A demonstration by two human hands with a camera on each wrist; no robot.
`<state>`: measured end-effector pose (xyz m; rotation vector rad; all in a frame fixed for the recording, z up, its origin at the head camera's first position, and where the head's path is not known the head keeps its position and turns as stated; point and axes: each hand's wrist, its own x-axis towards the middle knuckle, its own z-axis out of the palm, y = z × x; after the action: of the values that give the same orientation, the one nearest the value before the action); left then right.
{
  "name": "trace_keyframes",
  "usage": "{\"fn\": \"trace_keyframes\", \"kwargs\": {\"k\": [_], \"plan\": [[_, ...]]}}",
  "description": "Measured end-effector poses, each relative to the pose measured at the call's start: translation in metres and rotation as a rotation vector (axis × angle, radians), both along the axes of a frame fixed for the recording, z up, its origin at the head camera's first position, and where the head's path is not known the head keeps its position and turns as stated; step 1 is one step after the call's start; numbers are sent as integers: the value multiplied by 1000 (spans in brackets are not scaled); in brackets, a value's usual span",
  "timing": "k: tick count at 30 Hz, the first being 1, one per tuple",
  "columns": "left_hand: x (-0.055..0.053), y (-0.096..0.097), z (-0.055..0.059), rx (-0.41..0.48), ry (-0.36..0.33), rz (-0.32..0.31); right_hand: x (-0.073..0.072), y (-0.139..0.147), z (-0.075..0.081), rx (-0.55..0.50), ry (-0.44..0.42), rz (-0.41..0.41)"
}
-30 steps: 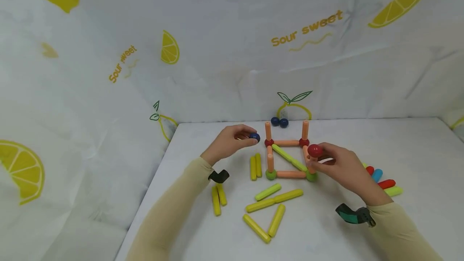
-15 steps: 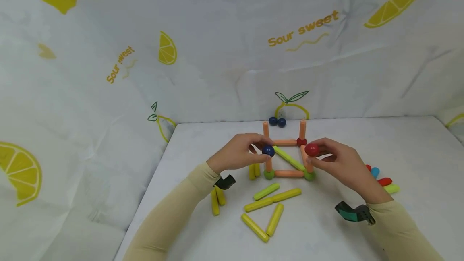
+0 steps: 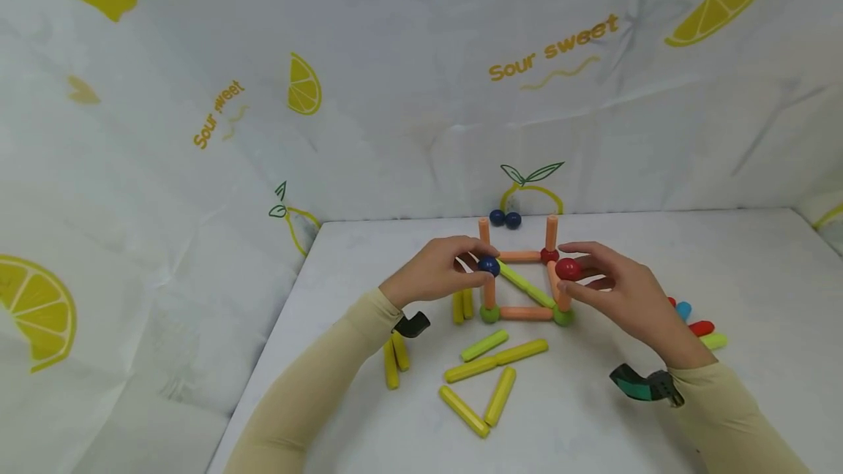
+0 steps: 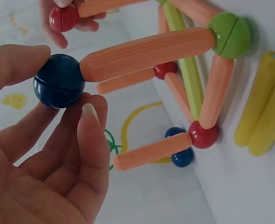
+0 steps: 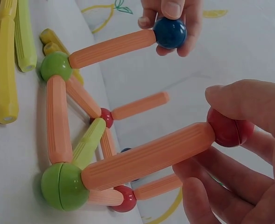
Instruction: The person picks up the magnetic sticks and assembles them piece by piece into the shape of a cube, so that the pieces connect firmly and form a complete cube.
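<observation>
A frame of orange sticks point(image 3: 525, 313) joined by green balls point(image 3: 489, 313) and red corner balls point(image 4: 203, 134) stands on the table, with upright sticks at its corners. My left hand point(image 3: 440, 269) pinches a dark blue ball point(image 4: 59, 81) at the top of the near-left upright. On the near-right upright point(image 5: 149, 156) sits a red ball point(image 5: 230, 127), pinched between the thumb and fingers of my right hand point(image 3: 612, 284). Both far uprights have bare top ends. A yellow-green rod point(image 3: 527, 284) runs diagonally across the base.
Two blue balls point(image 3: 505, 219) lie behind the frame. Several yellow sticks point(image 3: 464, 411) and a lime stick point(image 3: 484, 346) lie in front and to the left. Red, blue and lime sticks point(image 3: 702, 328) are at the right, partly behind my right wrist. A white printed cloth point(image 3: 408, 145) hangs behind the table.
My left hand has carried the blue ball right and down onto the near-left upright. The right hand has stayed at the red ball on the near-right upright.
</observation>
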<state>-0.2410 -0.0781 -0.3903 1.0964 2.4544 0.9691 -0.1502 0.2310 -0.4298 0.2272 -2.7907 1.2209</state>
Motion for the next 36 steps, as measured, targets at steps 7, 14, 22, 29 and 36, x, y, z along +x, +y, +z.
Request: {"fn": "trace_keyframes", "kwargs": {"k": [7, 14, 22, 29, 36], "plan": [[3, 0, -1, -5, -1, 10, 0, 0, -1, -4, -12, 14], [3, -2, -4, 14, 24, 0, -1, 1, -2, 18, -3, 18], [5, 0, -4, 9, 8, 6, 0, 2, -2, 19, 9, 27], [9, -1, -4, -5, -5, 61, 1, 1, -3, 19, 8, 31], [35, -25, -14, -32, 92, 149, 0, 2, 2, 3, 13, 36]]}}
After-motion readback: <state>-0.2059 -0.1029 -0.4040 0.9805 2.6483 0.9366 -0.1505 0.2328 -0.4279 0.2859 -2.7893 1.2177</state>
